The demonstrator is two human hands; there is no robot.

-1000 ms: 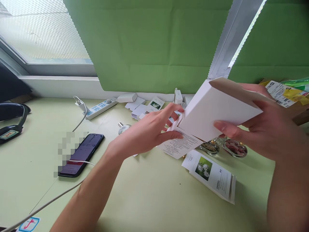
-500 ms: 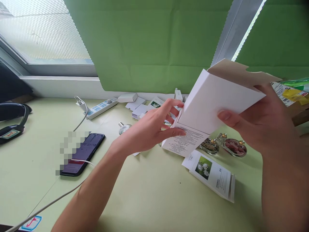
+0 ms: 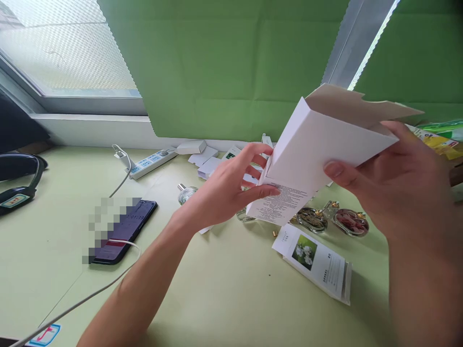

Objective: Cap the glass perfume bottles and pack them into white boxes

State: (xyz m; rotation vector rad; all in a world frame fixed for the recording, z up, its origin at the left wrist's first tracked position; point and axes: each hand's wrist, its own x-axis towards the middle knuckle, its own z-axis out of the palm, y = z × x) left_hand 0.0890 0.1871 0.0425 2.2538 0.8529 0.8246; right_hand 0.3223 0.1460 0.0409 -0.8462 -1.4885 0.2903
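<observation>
A white cardboard box [image 3: 318, 144] is held tilted above the table between both my hands. Its upper end stands open with a flap raised; small print covers the lower panel. My left hand [image 3: 242, 183] grips the lower end, thumb on the printed panel and fingers behind the edge. My right hand [image 3: 390, 178] clasps the upper right side, with the thumb on the front face. Under the box lie a glass bottle with dark contents [image 3: 313, 220] and one with reddish contents [image 3: 350, 221]. A flattened white box with a flower picture [image 3: 318, 260] rests in front of them.
White cartons [image 3: 208, 161] and a power strip [image 3: 152, 161] lie along the window sill. At left are a phone [image 3: 126, 231] with a white cable [image 3: 90, 291] and a black headset [image 3: 21, 188]. Another glass bottle [image 3: 186, 193] sits behind my left forearm. Colourful packages [image 3: 443, 137] stand at right.
The box has shifted and turned slightly in my hands, its printed lower end rising a little. A small gold piece on the table has come into view beneath it. Both hands keep their hold.
</observation>
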